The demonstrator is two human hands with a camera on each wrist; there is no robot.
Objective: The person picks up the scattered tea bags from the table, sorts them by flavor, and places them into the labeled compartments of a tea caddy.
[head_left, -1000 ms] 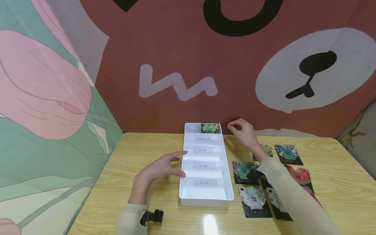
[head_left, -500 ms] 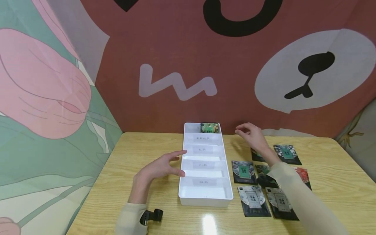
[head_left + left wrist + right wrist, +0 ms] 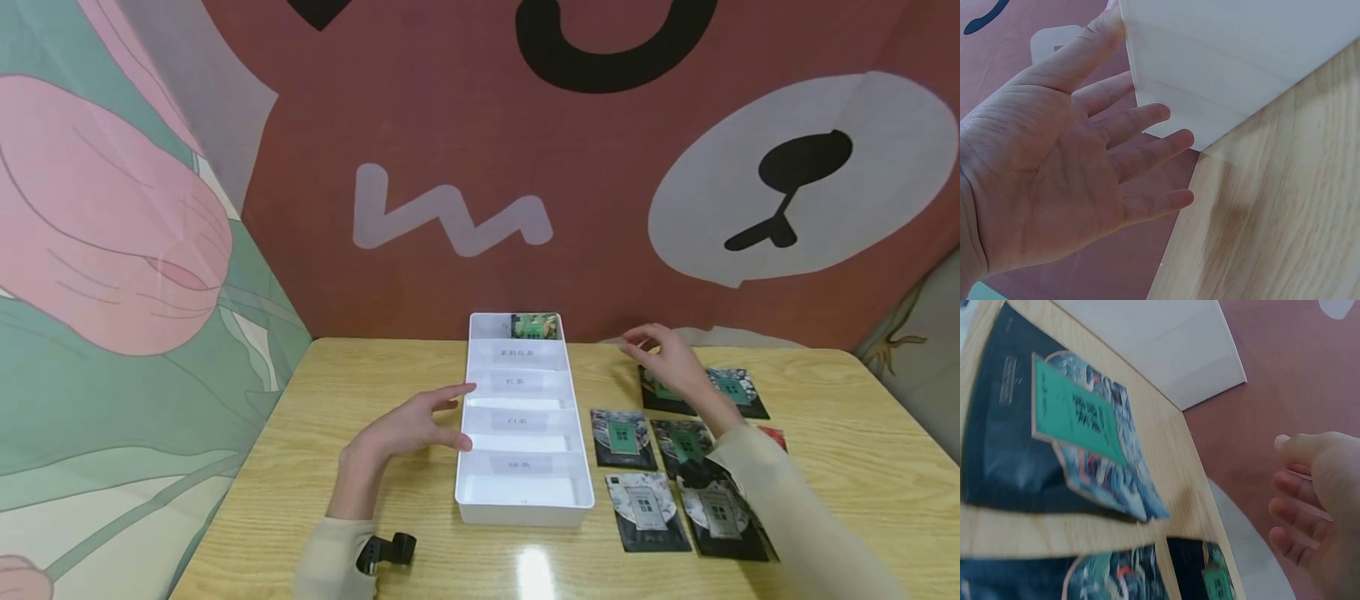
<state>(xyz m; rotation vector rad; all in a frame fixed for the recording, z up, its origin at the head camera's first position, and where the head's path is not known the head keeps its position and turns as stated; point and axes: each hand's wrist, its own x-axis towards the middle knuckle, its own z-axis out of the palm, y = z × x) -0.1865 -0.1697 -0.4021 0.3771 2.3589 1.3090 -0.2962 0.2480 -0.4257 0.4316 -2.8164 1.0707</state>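
A long white box [image 3: 525, 493] with labelled compartments stands on the table. In its far compartment lies a green-printed tea packet [image 3: 534, 327]. My left hand [image 3: 408, 429] touches the box's left side with thumb and fingertips, its fingers extended in the left wrist view. My right hand [image 3: 671, 365] hovers with loosely bent fingers and nothing in them, right of the box's far end. Below and beside it lie the back packets, one with a green label [image 3: 738, 388], another partly hidden [image 3: 660, 398]. In the right wrist view, a green-labelled packet [image 3: 1079, 409] lies near the box.
Nearer me, right of the box, are two more green-labelled packets [image 3: 622, 437] and two with pale labels [image 3: 647, 510]. A red packet [image 3: 776, 437] is mostly covered by the right sleeve [image 3: 795, 508]. A printed cloth wall [image 3: 420, 283] rises behind the table [image 3: 375, 367].
My right hand has moved right, away from the box's far end and toward the back packets, still holding nothing. The left hand stays at the box's side.
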